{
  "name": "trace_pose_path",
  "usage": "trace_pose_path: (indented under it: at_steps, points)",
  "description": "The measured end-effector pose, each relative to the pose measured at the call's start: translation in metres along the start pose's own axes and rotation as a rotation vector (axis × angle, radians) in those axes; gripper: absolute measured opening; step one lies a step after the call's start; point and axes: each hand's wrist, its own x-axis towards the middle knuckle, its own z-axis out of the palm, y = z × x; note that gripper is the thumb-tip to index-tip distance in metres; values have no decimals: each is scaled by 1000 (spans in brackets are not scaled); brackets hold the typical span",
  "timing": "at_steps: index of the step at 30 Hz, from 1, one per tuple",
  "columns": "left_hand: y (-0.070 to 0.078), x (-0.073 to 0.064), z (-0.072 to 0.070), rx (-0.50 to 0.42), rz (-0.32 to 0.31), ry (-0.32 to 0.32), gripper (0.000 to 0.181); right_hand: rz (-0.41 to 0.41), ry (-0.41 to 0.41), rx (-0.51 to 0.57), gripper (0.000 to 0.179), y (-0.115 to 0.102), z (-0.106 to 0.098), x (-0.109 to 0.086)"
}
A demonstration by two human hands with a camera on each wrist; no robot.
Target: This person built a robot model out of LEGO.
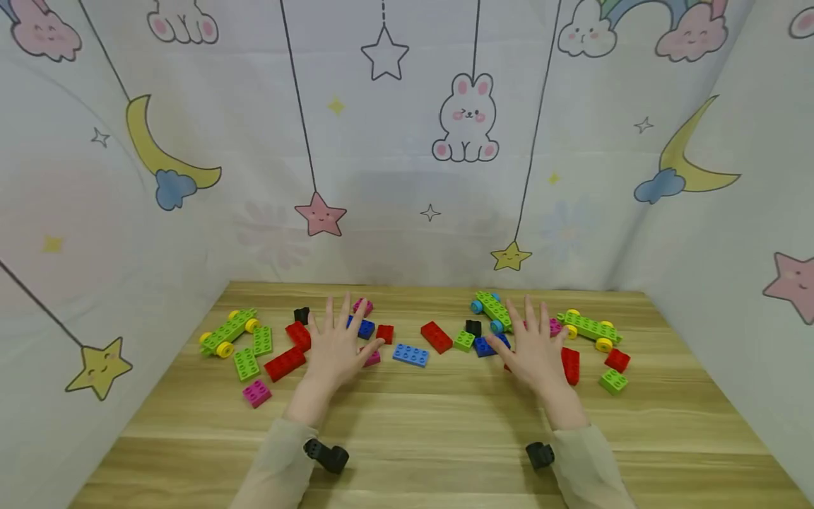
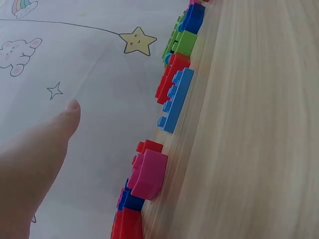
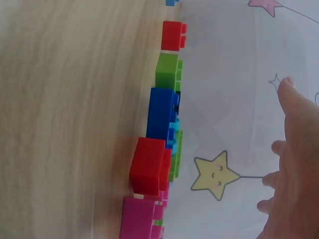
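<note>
Both hands hover over toy building bricks with fingers straight and spread, holding nothing. My left hand (image 1: 337, 348) overlaps the left group in the head view; near it are a long red brick (image 1: 285, 363), a dark blue brick (image 1: 365, 329) and a magenta brick (image 2: 150, 174). A light blue brick (image 1: 410, 355) lies right of its thumb. My right hand (image 1: 536, 353) overlaps the right group, its thumb over a dark blue brick (image 3: 160, 112). Close by are a red brick (image 1: 571, 366) and a green car base with blue wheels (image 1: 492, 311). Bricks under the palms are partly hidden.
Green car bases with yellow wheels stand at the far left (image 1: 229, 334) and far right (image 1: 590, 328). A magenta brick (image 1: 256, 393) and a lime brick (image 1: 613, 382) lie nearer the front. A printed white curtain (image 1: 407, 184) encloses the wooden table (image 1: 432, 438) behind and at both sides.
</note>
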Motion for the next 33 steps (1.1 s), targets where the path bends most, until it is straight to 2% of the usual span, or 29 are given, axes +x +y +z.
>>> trace_pose_path:
  at_steps: [8,14,17,27,33]
  points:
    - [-8,1,-7,-63,25,28,79,-5,-3,74,83,-2,-2,0]
    - [-20,0,-15,-43,48,93,74,-37,5,119,85,1,-1,-3]
    - [-28,-2,-19,-56,39,123,69,-71,28,143,81,1,-1,-4]
    - [-73,-9,-27,-129,6,244,52,-140,80,276,61,-1,7,-3]
    - [-110,-14,-36,-164,-35,197,54,-162,93,308,54,-5,9,-3]
